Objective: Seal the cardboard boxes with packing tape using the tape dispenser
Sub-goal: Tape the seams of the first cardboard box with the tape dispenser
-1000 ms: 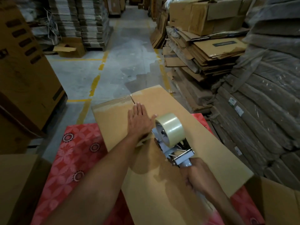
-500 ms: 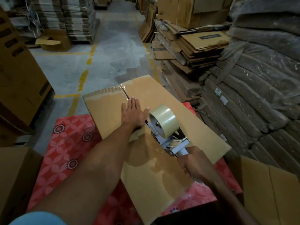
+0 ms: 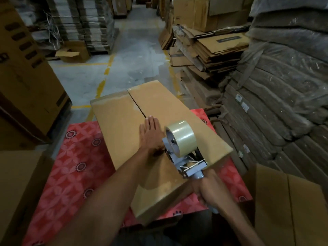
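A long brown cardboard box lies on a red patterned cloth, its centre seam running away from me. My left hand presses flat on the box top beside the seam, fingers straight. A grey tape dispenser with a roll of clear tape rests on the box near its right front. My right hand grips the dispenser's handle at the box's near edge. Shiny tape shows along the far end of the seam.
Cardboard boxes stand close at the left and the right. Stacks of flattened cartons and wrapped bundles line the right side. A concrete aisle with yellow lines runs ahead, with an open box on it.
The dispenser and my right hand have drawn back along the seam toward me, to the near edge of the box. My left hand stays flat beside the seam.
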The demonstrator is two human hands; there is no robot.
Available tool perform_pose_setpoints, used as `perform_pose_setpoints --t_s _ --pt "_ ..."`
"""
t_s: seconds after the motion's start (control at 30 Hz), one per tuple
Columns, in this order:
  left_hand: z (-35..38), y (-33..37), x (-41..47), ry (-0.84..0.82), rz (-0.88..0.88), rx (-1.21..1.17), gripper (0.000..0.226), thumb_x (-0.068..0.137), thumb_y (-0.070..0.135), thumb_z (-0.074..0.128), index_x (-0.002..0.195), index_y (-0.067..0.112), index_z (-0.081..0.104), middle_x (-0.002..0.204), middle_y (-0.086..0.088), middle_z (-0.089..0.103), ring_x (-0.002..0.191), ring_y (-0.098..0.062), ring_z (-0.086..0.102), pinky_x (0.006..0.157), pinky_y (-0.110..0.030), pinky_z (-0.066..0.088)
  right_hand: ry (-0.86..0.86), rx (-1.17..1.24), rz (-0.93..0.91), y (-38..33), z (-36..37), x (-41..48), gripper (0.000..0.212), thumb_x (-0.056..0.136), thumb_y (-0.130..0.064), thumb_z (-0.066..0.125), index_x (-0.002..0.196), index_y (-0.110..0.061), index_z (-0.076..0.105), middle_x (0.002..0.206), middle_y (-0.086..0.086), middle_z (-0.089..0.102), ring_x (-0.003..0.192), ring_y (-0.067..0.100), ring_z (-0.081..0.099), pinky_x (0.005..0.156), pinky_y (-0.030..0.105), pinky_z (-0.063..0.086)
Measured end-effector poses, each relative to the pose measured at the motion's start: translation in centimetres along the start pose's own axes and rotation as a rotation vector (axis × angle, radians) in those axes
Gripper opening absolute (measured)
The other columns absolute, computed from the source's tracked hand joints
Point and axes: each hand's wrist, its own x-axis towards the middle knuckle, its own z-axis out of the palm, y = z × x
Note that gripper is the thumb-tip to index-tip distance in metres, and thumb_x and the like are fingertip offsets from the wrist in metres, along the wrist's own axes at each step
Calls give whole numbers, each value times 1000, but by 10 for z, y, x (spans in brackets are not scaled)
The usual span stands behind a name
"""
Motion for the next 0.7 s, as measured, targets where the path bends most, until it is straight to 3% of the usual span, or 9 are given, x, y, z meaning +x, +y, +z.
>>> perform_pose_setpoints --t_s 0.1,0.23,0.37,0.6,0.7 --pt "6 0 -20 -23 23 21 120 84 52 71 158 7 -13 165 -14 -19 154 -30 -13 124 -50 -4 51 -21 -23 6 2 1 23 83 -8 55 61 -4 61 44 0 51 45 20 48 54 36 36" --pt "9 -2 -22 -23 31 100 111 87 49 67 160 11 -8 166 -12 -17 154 -29 -11 124 -52 -1 22 26 -18 -3 0 -2 22 72 -9 56 51 -16 56 45 2 50 40 19 45 49 31 34" --pt "9 -7 -14 -18 21 167 100 91 40 65 160 11 0 168 -9 -8 155 -28 -8 122 -52 -1 2 11 -1 -14 0 3 4 68 -4 58 66 -6 61 49 6 55 37 20 48 44 27 38" --pt "3 -39 26 -30 2 339 76 93 36 55 159 22 21 169 -2 2 154 -25 -3 118 -56 9 19 -24 -61 -42 14 33 16 71 -9 57 78 1 66 64 18 65 42 27 57 44 28 46" --pt "3 -41 25 -32 16 353 72 92 44 55 156 25 29 167 -5 13 152 -27 6 117 -55 14 21 -110 -112 -37 12 34 29 67 -23 54 84 -3 67 86 23 71 67 36 68 61 43 58"
